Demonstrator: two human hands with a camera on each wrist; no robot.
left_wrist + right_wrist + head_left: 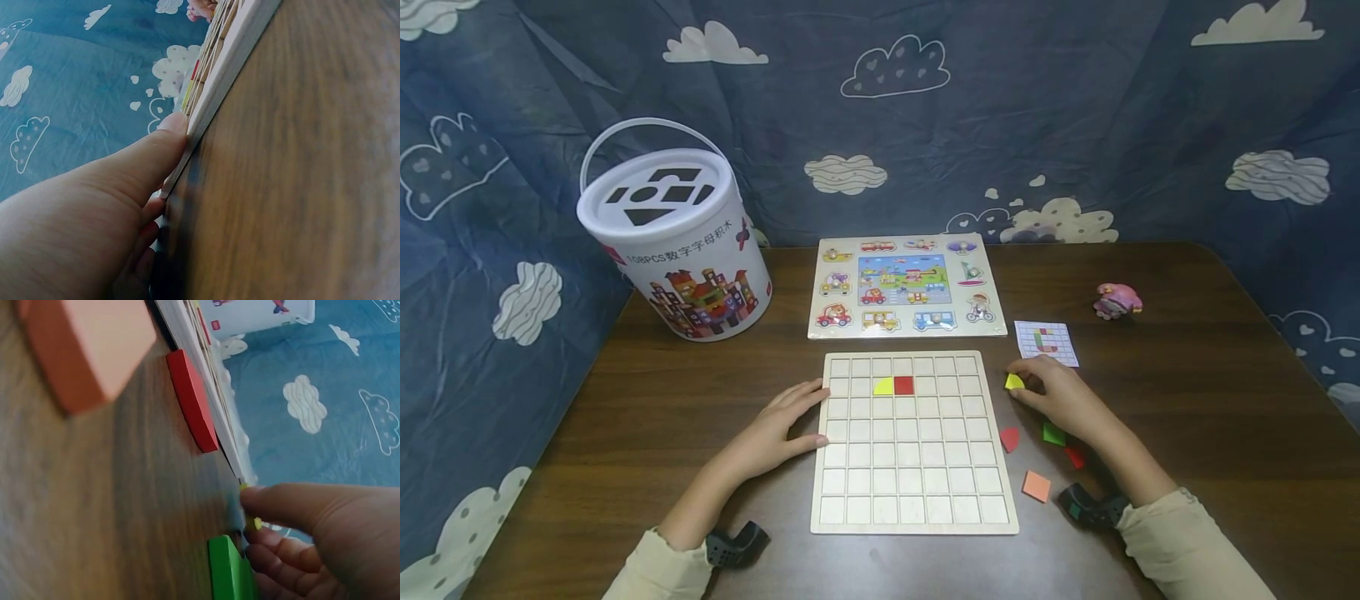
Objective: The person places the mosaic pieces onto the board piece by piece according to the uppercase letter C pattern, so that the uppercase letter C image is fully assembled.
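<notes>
Nearest, on the brown bench (1187,433), a salmon square tile (1036,486) lies just off the lower right corner of the pale grid board (913,517). A little further along that edge come a red quarter-round tile (1010,438), a green tile (1052,434) and a small red tile (1074,457) close under the right wrist.

The left hand (778,433) lies flat with straight fingers against the board's left edge, the thumb touching the rim; it holds nothing. The right hand (1060,396) pinches a yellow tile (1014,382) between thumb and fingertips, just beside the board's upper right edge and low over the bench.

On the board, a yellow quarter tile (883,386) and a red square tile (904,385) sit side by side in the second row; every other cell shows bare wood.

To do this well, I judge the left hand should keep the board steady while the right lifts the yellow tile clear of the rim, turns its curved side to match the pattern card (1047,342) and lowers it flat into one cell. A tilted tile could catch on the cell walls.

Further back lie the card, a vehicle puzzle tray (907,287), a small pink toy (1117,300) to the right, and a white bucket (681,242) with shape holes in its lid at the left, before a blue cloud-print cloth (1075,108).
</notes>
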